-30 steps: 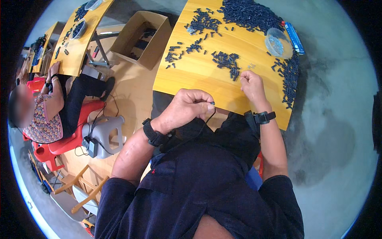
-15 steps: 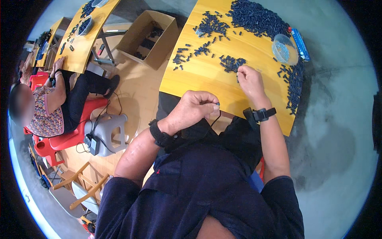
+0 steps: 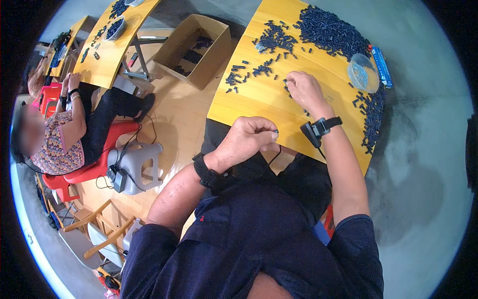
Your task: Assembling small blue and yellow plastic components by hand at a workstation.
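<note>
- Fingers of the left hand [image 3: 247,141] are curled tight, pinching a small dark part [image 3: 276,131] at the fingertips, held over the lap just short of the table's near edge.
- Right hand [image 3: 303,89] rests on the yellow wooden table [image 3: 259,99], fingers bent down among loose small black parts [image 3: 244,70]; whether one is gripped cannot be told.
- Step in hand, as judged: picking single pieces to join to the held one (the next move calls for a fine fingertip pick).
- Farther back lie a large black heap [image 3: 328,30], a clear round container [image 3: 362,72] and an open cardboard box [image 3: 191,47] on the floor.
- At far left, a seated co-worker [image 3: 64,134] works at another yellow table [image 3: 107,45].
</note>
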Demonstrator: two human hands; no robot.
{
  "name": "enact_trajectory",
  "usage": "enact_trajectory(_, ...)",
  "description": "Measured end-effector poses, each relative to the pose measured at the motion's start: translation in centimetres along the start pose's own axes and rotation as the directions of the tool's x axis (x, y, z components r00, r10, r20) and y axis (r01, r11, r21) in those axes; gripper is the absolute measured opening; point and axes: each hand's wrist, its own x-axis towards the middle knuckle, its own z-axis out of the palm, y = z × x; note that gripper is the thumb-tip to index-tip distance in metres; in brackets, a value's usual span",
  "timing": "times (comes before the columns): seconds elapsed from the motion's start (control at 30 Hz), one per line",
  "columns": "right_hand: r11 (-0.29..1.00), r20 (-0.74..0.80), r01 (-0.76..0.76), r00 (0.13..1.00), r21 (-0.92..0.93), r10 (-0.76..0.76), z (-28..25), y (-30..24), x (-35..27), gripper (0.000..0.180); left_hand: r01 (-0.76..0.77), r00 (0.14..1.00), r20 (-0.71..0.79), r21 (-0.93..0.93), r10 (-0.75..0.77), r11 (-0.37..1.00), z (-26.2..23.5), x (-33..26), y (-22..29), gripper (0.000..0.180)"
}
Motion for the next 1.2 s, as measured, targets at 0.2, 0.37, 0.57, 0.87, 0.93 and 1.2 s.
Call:
enact_trajectory(0.2, 0.998, 0.032, 0.021, 0.999, -0.064, -0.019, 0.5, -1.5, 1.5, 0.019, -0.013, 1.0, -0.024, 0.006, 0.013, 1.0, -0.3, 0.2, -0.3, 0.012)
enact_trajectory(0.37, 0.99, 0.065, 0.019, 0.998, -0.136, -0.011, 1.0, -2.4, 2.7, 0.026, -0.007, 0.999, -0.048, 0.023, 0.008, 1.0, -0.6, 0.0, 0.0, 0.013)
enact_trajectory(0.57, 0.971, 0.087, 0.054, 0.996, -0.232, -0.035, 2.4, -1.6, 3.2, 0.023, -0.043, 0.998, -0.036, 0.027, 0.044, 0.999, -0.6, 0.0, 0.5, 0.013)
enact_trajectory(0.87, 0.999, -0.021, -0.039, 0.999, -0.035, 0.039, 1.2, -1.8, 2.5, 0.015, -0.095, 0.992, -0.096, -0.144, 0.082, 0.985, -1.2, -0.1, 0.5, 0.014)
enact_trajectory(0.93, 0.92, 0.019, -0.176, 0.983, 0.349, 0.181, -0.2, -2.6, 1.7, 0.013, -0.172, 0.979, -0.143, -0.172, 0.148, 0.97, -1.4, -0.1, 1.0, 0.014)
enact_trajectory(1.2, 0.38, 0.119, -0.198, 0.968, 0.904, 0.221, -6.0, -7.8, -4.7, 0.008, -0.272, 0.958, -0.138, -0.174, 0.25, 0.946, -0.5, -1.0, 2.4, 0.013)
